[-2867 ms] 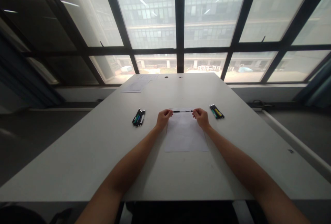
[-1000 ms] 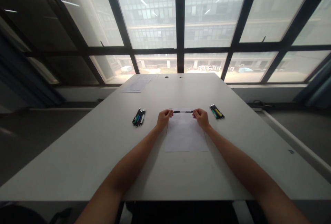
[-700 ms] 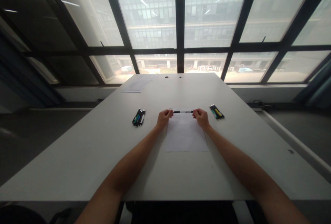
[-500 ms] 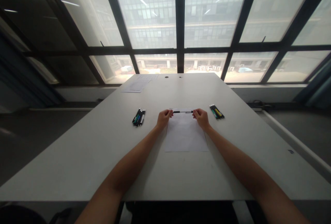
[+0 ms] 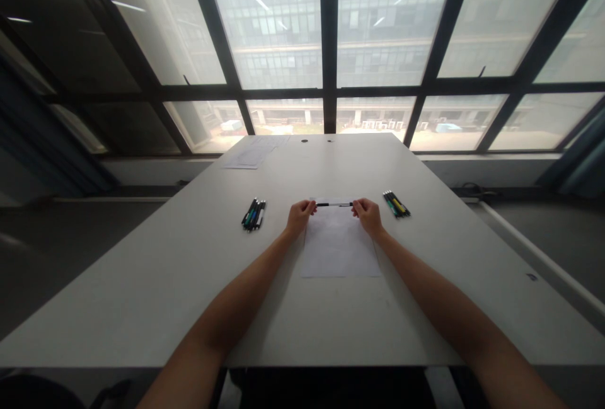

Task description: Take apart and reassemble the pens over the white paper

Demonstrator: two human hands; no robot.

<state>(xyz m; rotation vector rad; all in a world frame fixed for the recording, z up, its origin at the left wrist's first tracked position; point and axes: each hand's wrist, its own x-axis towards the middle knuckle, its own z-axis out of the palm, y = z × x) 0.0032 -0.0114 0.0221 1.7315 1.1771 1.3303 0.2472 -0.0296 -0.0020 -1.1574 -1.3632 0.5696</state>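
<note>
A pen (image 5: 334, 205) with a white barrel and black ends lies level between my two hands. My left hand (image 5: 300, 216) pinches its left end, and my right hand (image 5: 368, 215) pinches its right end. Both hands are over the far part of a white sheet of paper (image 5: 340, 251). To the left of my left hand lies a group of pens (image 5: 254, 215), black with green, blue and white parts. Right of my right hand is another group of pens (image 5: 397, 204), black with green and yellow parts.
The white table (image 5: 165, 308) stretches to the windows. More paper sheets (image 5: 250, 154) lie at its far left. A dark round spot (image 5: 305, 141) shows near the far edge, and a small dark mark (image 5: 532, 276) is at the right.
</note>
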